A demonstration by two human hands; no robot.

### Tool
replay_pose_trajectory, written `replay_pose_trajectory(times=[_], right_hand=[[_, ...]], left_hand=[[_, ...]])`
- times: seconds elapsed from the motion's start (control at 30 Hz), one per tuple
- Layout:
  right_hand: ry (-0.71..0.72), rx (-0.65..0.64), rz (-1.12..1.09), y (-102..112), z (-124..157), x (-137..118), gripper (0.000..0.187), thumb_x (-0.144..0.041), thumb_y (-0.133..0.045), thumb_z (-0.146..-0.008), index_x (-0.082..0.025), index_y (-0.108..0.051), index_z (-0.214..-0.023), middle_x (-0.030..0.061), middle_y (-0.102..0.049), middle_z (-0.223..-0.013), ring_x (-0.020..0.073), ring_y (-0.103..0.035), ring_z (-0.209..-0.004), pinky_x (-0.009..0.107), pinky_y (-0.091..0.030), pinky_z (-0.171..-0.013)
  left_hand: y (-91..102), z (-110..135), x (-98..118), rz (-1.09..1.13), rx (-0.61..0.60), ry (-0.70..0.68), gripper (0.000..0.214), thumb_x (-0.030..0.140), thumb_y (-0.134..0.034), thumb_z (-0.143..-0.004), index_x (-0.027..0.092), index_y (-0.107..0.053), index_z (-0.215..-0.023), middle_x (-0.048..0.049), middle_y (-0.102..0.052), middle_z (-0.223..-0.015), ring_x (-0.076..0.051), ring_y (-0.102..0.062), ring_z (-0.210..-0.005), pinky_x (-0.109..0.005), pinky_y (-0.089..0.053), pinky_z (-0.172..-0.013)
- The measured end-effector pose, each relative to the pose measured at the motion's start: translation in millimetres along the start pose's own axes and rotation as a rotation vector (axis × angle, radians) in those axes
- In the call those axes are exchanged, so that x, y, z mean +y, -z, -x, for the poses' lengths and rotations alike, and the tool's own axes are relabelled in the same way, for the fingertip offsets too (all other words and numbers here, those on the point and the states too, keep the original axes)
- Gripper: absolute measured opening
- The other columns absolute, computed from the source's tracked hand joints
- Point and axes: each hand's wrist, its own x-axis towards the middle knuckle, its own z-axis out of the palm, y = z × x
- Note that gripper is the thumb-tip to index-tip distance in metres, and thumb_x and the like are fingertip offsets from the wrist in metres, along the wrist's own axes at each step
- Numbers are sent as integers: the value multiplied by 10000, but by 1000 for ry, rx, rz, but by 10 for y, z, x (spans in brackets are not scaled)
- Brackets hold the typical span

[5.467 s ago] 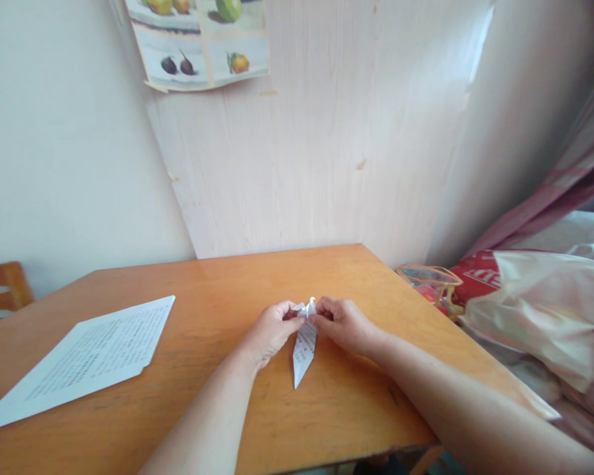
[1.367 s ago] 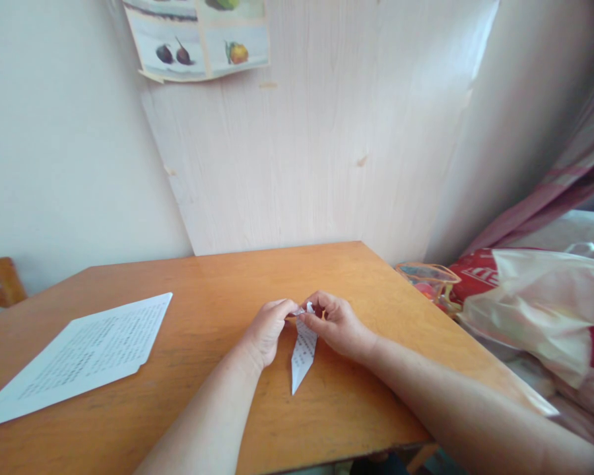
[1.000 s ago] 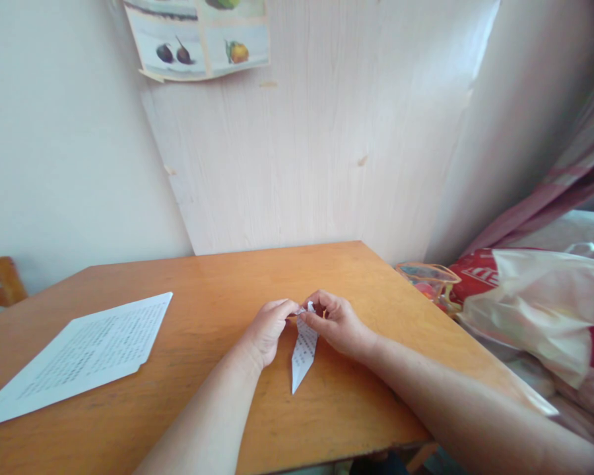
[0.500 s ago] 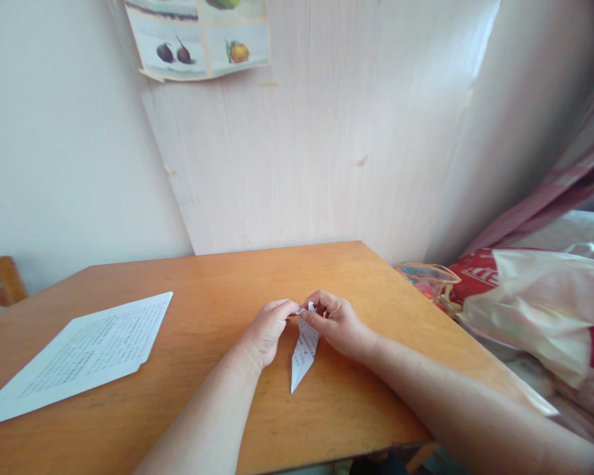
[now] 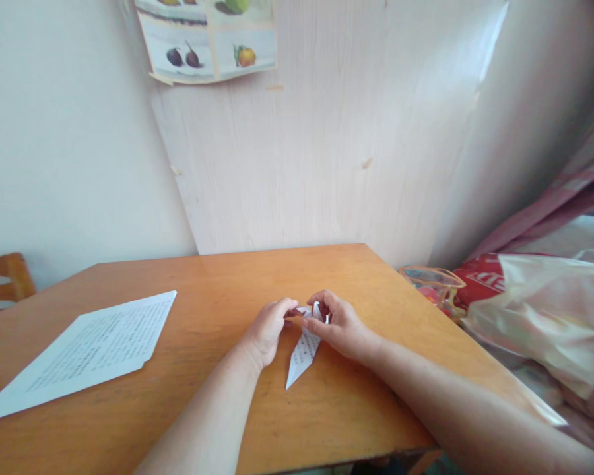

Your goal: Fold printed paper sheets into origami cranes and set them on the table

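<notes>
A narrow folded paper (image 5: 304,349) with printed text is held just over the table, its long point angled down toward me. My right hand (image 5: 344,326) grips its upper end between thumb and fingers, with small white flaps poking up among the fingertips. On the other side, my left hand (image 5: 268,332) is closed, thumb and fingers pinched at the paper's upper left edge. The exact contact of the left fingertips is partly hidden.
Printed sheets (image 5: 103,346) lie flat at the left of the wooden table (image 5: 218,402). Beyond the right edge are an orange-trimmed clear bag (image 5: 435,284) and a whitish plastic bag (image 5: 549,316). A chair (image 5: 10,277) stands at far left; fruit pictures (image 5: 210,49) hang on the wall.
The folded paper has turned a little, its lower point swinging left. A gap shows between the left fingertips and the right hand. The view has shifted slightly.
</notes>
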Motion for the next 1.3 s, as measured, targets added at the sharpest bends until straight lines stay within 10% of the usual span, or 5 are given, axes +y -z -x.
replay_pose_trajectory(times=[1.3], right_hand=[[-27,-202,391,96,-16,39,113,-202,-629,-779,-208,-530,-832,-28,-600,-742,125,-540,-644,229,-356,-572]], left_hand=[[75,-7,41,-118,42,1,153,326,-575,-706,189,-610,-764,-44,-694,-866,-225,-611,-928,-311,-405,-732]])
